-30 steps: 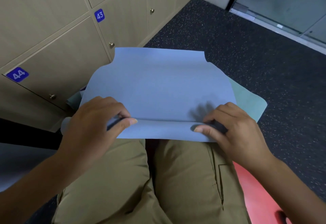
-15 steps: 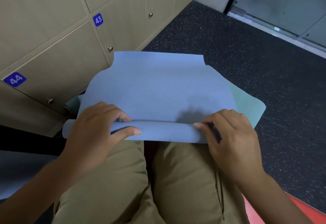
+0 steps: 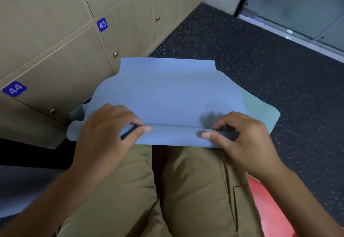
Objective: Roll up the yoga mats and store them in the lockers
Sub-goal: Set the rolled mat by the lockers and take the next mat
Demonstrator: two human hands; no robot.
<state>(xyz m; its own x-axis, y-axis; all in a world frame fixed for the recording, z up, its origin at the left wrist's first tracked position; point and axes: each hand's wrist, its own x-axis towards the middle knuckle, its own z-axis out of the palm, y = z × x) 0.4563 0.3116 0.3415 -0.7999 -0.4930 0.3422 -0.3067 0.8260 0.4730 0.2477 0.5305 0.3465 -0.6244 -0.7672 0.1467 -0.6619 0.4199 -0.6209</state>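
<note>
A: Obs. Blue yoga mat (image 3: 167,95) lies flat on the floor (image 3: 242,54), stretching away from both hands. Its near edge is turned over into a narrow first roll (image 3: 173,136) that spans between the hands, just ahead of the knees (image 3: 186,171)

B: Hands?

A: Left hand (image 3: 106,130) curls over the roll's left end, thumb on top, fingers tucked behind. Right hand (image 3: 240,136) pinches the right end the same way. Neither is spread flat

B: Handling estimate?

A: Judged thin, light, soft: it bends without springing open. Surface looks matte, probably grippy. Likely to telescope if one end advances faster

B: Where to hold?

A: At the two outer ends of the roll, thumbs on top, keeping the tube tight and level

B: Anything else?

A: A green mat (image 3: 260,110) peeks out beneath, beyond the right hand. Lockers (image 3: 74,56), doors closed, stand beyond the left hand
</note>
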